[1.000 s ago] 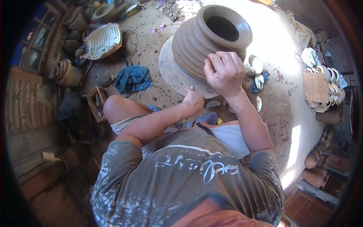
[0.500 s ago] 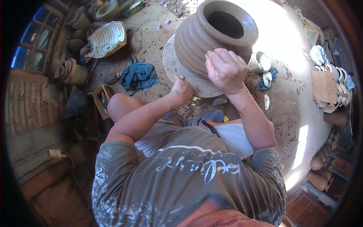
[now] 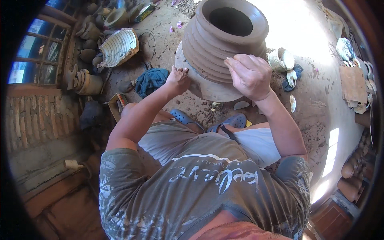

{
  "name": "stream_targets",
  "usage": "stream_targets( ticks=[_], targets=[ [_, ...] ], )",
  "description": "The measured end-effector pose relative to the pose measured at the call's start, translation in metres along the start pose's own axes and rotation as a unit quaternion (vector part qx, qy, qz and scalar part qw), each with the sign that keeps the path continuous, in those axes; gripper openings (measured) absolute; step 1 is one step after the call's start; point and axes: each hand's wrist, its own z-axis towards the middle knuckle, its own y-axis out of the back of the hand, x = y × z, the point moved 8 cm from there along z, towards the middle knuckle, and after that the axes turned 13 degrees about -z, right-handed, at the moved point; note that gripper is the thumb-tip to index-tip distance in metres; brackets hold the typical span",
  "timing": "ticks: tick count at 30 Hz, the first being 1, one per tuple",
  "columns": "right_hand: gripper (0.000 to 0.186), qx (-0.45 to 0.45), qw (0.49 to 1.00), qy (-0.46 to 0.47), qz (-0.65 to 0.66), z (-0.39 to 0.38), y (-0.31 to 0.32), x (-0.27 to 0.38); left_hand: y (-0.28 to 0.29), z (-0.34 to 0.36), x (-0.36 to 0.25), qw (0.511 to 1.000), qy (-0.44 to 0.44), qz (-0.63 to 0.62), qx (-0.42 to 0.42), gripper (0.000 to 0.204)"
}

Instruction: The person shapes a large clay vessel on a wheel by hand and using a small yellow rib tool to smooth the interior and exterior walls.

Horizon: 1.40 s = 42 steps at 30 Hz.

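Note:
A large ridged clay pot (image 3: pixel 208 48) with a wide rim and dark mouth stands upright on a round pale disc (image 3: pixel 214 93) ahead of me. At the disc's left edge is my left hand (image 3: pixel 177 80), its fingers curled in; what they hold, if anything, is hidden. My right hand (image 3: pixel 251 76) is closed in a pinch in front of the pot's right side, fingertips close to the ridges. Whatever is in that pinch is too small to make out. Whether it touches the clay I cannot tell.
Left of the disc lie a blue cloth (image 3: pixel 151 82) and a ribbed white shell-like piece (image 3: pixel 119 47). A pale bucket (image 3: pixel 281 60) stands right of the pot, beside a dark blue rag (image 3: pixel 290 82). Pots (image 3: pixel 352 176) line the right wall. My clogs (image 3: pixel 234 121) are below the disc.
My left hand has moved left and up along the disc's edge. The right hand stays closed beside the pot. The whole view has shifted slightly, and my left knee has moved outward.

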Motion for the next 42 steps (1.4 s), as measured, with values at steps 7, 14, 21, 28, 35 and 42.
stream_targets(
  ticks=[7,14,21,28,35,42],
  targets=[
    [0.009,0.004,0.996,-0.084,0.019,-0.027,0.021,-0.05,-0.005,-0.004,0.005,0.998,-0.042,0.008,-0.048,0.028],
    [0.053,0.042,0.875,-0.417,0.243,-0.071,0.004,-0.074,-0.022,-0.013,-0.031,0.991,-0.076,-0.064,-0.089,0.028],
    [0.072,0.142,0.877,-0.414,0.199,-0.066,-0.013,-0.047,-0.008,-0.024,-0.123,0.988,-0.12,-0.082,-0.051,0.027],
    [0.071,0.12,0.911,-0.375,0.119,-0.057,-0.012,-0.008,0.008,-0.006,-0.191,0.964,-0.185,-0.189,-0.013,0.024],
    [0.044,0.108,0.941,-0.285,0.146,-0.038,-0.008,0.056,0.007,0.023,-0.216,0.947,-0.215,-0.213,-0.104,0.033],
    [0.015,0.094,0.944,-0.272,0.159,-0.086,0.013,0.023,0.028,0.01,-0.172,0.84,-0.225,-0.444,-0.215,0.048]
  ],
)
